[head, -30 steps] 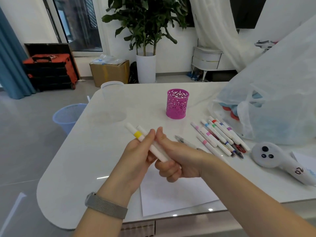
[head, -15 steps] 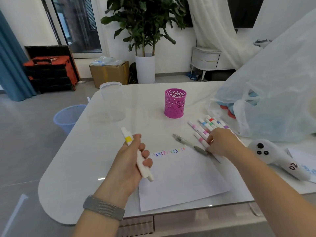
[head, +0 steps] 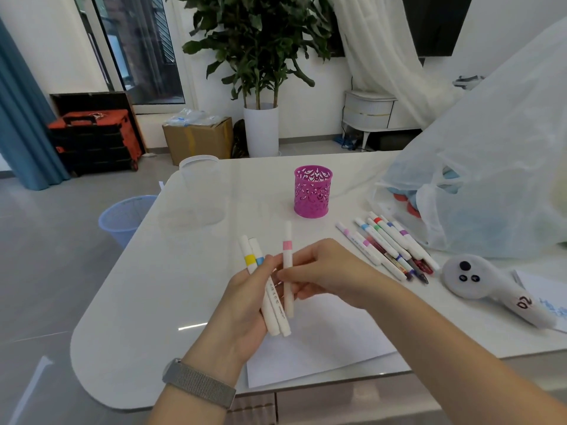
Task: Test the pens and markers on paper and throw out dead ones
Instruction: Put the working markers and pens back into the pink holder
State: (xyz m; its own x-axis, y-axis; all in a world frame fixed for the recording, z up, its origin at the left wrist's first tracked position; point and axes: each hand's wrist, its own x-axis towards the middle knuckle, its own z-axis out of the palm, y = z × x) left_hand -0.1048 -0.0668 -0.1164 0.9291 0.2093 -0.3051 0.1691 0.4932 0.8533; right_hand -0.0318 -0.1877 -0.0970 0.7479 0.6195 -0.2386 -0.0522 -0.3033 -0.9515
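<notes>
My left hand (head: pixel 245 305) grips two white markers, one with a yellow band (head: pixel 249 259) and one with a blue band (head: pixel 259 261), slanting up and away over the table. My right hand (head: pixel 322 271) pinches a third white marker with a pink band (head: pixel 287 246), held upright beside the other two. A white paper sheet (head: pixel 322 342) lies under both hands; my hands hide any marks on it. Several more markers and pens (head: pixel 386 243) lie in a row to the right on the white table (head: pixel 147 286).
A pink lattice pen cup (head: pixel 313 191) stands behind the hands. A clear plastic cup (head: pixel 199 185) sits at the table's back left. A big white plastic bag (head: pixel 491 179) and a white handheld device (head: pixel 487 280) fill the right side. A blue waste basket (head: pixel 125 216) stands on the floor to the left.
My right hand picked a pink-banded marker from the row and brought it left to meet my left hand. My left hand still holds its markers, raised slightly.
</notes>
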